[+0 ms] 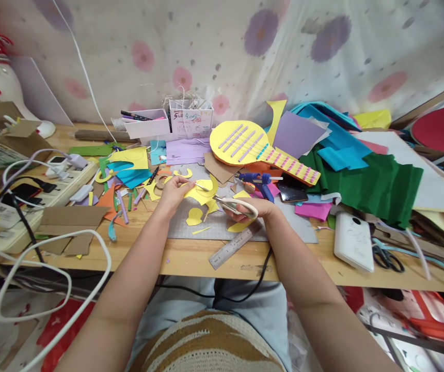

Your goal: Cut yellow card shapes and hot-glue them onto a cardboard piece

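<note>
Grey rectangular mat (179, 226) beneath, left hand (174, 193) pinches curved yellow paper (199, 197); right hand (264, 207) grips white-handled scissors (230, 202), seemingly reaching leftward across it.

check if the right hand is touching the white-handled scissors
Touching. The head view shows the right hand gripping the white-handled scissors by the handles, with no gap between them.

From my remote view, curvy-cut yellow paper (202, 196) sits near the mat's (287, 227) left edge, overlapped by pale-handled scissors (228, 201).
</note>
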`<state>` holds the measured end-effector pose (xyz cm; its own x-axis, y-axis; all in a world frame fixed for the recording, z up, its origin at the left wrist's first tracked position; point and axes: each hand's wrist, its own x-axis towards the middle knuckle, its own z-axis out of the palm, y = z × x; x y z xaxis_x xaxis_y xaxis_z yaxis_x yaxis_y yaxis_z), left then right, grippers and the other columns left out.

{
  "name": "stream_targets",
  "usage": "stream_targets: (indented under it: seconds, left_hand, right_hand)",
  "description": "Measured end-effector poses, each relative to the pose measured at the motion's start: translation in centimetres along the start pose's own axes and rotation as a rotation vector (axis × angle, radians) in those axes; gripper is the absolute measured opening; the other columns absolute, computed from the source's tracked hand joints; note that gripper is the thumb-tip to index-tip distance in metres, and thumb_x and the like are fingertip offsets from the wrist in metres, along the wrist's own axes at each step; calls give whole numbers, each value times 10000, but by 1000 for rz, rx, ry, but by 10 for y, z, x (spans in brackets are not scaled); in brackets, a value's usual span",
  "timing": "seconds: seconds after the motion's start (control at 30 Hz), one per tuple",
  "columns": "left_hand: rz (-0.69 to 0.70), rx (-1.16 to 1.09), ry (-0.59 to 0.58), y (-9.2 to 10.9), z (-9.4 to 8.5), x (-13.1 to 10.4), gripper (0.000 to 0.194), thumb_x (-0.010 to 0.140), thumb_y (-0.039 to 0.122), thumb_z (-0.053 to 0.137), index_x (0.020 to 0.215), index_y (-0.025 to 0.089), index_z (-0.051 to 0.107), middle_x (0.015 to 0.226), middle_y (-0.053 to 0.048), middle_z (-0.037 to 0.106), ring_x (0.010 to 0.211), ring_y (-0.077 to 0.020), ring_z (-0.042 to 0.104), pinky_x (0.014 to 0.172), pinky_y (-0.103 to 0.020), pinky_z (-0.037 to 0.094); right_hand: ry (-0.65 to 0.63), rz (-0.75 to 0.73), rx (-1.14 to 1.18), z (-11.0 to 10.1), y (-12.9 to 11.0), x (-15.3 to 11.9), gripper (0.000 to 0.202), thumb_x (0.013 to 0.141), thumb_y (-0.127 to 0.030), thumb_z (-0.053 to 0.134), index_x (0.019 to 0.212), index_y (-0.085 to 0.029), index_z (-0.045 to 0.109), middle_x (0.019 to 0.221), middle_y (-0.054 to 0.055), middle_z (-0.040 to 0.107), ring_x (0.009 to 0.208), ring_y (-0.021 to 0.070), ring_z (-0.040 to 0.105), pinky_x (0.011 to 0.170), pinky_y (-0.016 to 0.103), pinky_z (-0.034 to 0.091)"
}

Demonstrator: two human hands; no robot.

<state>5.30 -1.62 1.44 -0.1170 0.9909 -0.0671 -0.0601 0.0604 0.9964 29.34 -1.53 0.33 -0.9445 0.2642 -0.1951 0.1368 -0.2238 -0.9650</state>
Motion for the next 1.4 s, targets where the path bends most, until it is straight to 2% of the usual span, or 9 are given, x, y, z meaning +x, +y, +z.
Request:
stream_targets:
  seconds: [0.4,0.7,1.03,1.23,1.4]
  left_hand:
    - [18,30,57,2,1,-2,313,500,345,750,636,169,530,562,33,555,545,-96,507,532,-221,378]
    - [9,8,64,4,2,-3,369,468,385,768,634,169,519,575,34,551,543,-95,502,543,-228,376]
    - [42,32,71,-1,2,-1,411,468,430,770,660,164,522,590,26,554,532,-88,487,521,-218,354]
    - [36,-21,42,1,1,-1,420,463,421,775,683,159,532,621,26,565,564,-88,508,560,-219,387]
    - [-11,-85,-84,4,-1,-3,461,397,322,811,747,143,571,722,10,612,645,-106,558,636,-234,420]
  right_hand:
    - [136,51,-41,4,-1,0,574,657,-682,562,798,-159,371,576,-83,276,480,23,221,394,173,182]
    - [189,63,-65,6,-5,0,611,601,-711,577,781,-158,390,559,-84,285,477,30,239,399,178,186]
    - [239,80,-48,5,-4,1,589,619,-693,581,768,-152,402,545,-84,290,467,28,248,398,180,194]
    - [220,80,-36,7,-6,2,574,631,-681,582,769,-160,386,549,-85,275,471,28,231,404,185,177]
    - [167,-5,-98,6,-4,5,552,668,-666,566,784,-175,343,588,-82,276,490,32,248,431,191,204]
